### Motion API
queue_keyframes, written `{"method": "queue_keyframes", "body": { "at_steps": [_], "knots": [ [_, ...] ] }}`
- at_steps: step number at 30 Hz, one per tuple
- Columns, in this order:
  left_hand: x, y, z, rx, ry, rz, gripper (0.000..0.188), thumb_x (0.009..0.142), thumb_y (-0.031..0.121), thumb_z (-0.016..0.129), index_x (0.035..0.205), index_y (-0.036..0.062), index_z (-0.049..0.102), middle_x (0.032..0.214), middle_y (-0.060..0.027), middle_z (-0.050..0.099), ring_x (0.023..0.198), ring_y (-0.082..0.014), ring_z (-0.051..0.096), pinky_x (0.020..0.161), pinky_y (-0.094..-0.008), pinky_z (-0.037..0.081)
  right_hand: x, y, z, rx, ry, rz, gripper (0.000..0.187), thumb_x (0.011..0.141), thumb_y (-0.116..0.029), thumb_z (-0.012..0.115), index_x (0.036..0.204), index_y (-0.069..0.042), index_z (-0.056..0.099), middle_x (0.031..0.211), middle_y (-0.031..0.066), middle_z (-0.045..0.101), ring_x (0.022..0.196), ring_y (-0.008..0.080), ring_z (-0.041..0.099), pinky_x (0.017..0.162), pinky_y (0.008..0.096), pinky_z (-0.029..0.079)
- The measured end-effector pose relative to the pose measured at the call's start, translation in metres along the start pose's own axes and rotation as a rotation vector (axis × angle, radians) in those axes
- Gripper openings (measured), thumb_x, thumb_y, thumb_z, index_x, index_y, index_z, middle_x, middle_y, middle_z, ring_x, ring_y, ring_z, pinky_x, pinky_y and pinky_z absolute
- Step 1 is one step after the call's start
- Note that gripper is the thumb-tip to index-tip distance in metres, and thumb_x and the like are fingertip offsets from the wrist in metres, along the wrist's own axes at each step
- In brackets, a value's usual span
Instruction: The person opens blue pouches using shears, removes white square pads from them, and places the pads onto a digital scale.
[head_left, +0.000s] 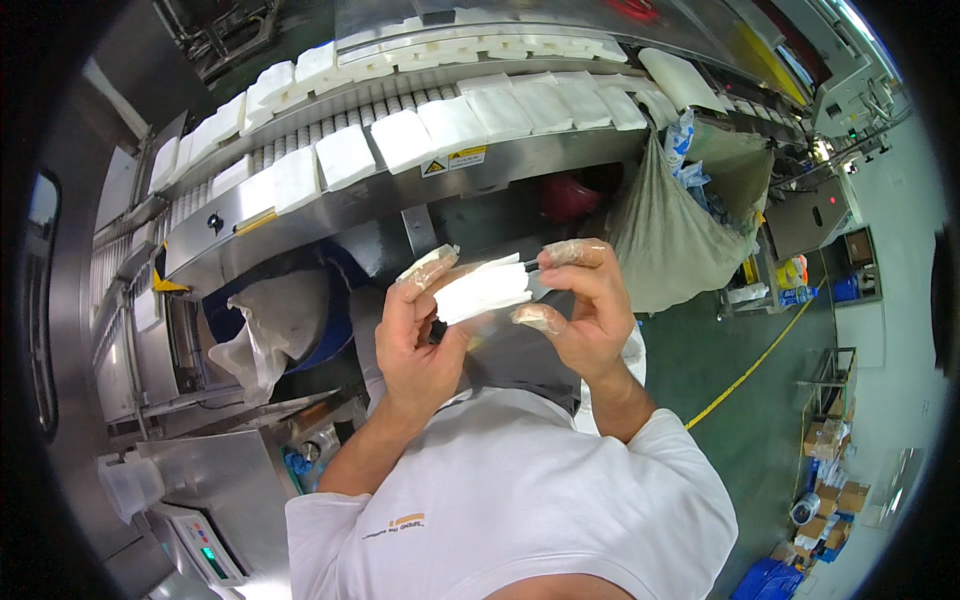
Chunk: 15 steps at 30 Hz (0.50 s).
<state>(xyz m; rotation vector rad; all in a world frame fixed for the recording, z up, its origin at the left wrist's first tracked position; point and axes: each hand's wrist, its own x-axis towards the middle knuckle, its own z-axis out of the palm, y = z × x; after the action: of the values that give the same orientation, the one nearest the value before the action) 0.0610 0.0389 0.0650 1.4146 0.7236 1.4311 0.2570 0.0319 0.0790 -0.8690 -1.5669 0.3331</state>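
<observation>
In front of my chest, a bundle of folded white wipes (484, 290) is held up between my two hands. My left hand (415, 325) grips its left end with the fingers and thumb closed round it. At the other end is my right hand (585, 305), fingers curled, with a thin dark edge and a greyish see-through piece by the fingertips. What exactly those right fingers hold is too small to tell. Clear or pale tape covers several fingertips on both hands.
A steel roller conveyor (330, 203) curves across ahead, carrying rows of white folded stacks (403, 140). To its right hangs a grey-green cloth bag (640, 235). A lined blue bin (335, 300) stands at left, a scale display (205, 545) lower left, and cartons (825, 440) at far right.
</observation>
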Motion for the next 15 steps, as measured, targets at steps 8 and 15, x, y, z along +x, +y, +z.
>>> {"method": "queue_keyframes", "body": {
  "at_steps": [8,15],
  "knots": [
    [-0.001,0.003,-0.004,0.108,0.014,-0.049,0.058,0.089,-0.002,0.078,0.139,-0.0055,0.05,0.124,-0.0187,0.07,0.115,-0.0209,0.068,0.096,-0.0305,0.055,0.002,-0.01,0.004,-0.097,-0.058,-0.069,0.029,0.074,0.004,0.086,0.097,-0.003,0.07,0.1,0.0133,0.067,0.087,0.0235,0.067,0.074,0.0312,0.055],
    [0.005,0.01,-0.009,0.119,-0.044,-0.122,0.057,0.086,-0.006,0.078,0.138,-0.0043,0.055,0.111,-0.0149,0.075,0.098,-0.0141,0.071,0.083,-0.0267,0.058,0.003,0.002,-0.002,-0.076,-0.099,-0.02,0.036,0.078,0.004,0.08,0.111,-0.002,0.065,0.11,0.0134,0.066,0.095,0.0233,0.066,0.081,0.0324,0.055]
  ]
}}
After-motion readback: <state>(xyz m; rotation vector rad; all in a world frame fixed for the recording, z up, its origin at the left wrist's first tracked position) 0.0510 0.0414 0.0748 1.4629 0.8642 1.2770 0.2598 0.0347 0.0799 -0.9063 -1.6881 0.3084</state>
